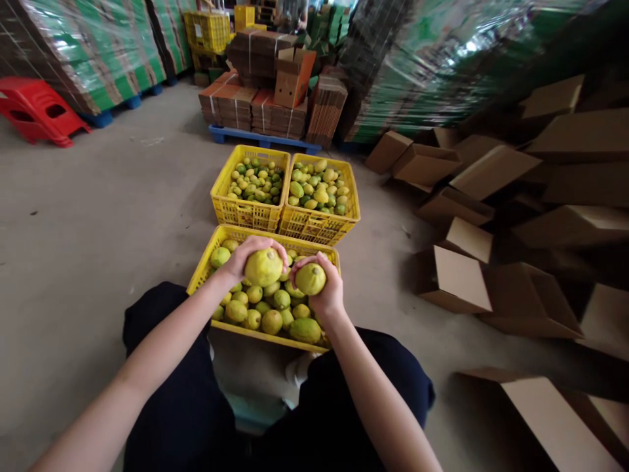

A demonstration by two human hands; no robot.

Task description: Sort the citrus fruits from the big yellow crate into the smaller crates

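Note:
My left hand [251,252] is wrapped round a large yellow-green lemon [264,267]. In my right hand [330,288] is a smaller yellow-green lemon [310,280], its pointed end turned up toward me. Both hands are raised over the near yellow plastic crate [275,338], which stands between my knees. Many more lemons [272,321], yellow to green, fill that crate below my hands. My palms and the undersides of the two held lemons are hidden.
Two more yellow crates [246,214] of lemons stand just beyond. Behind them, flattened cartons [280,121] are stacked on a blue pallet [265,140]. Open cardboard boxes [462,282] lie heaped on the right. A red stool [42,111] and green wrapped stacks [118,52] are at left.

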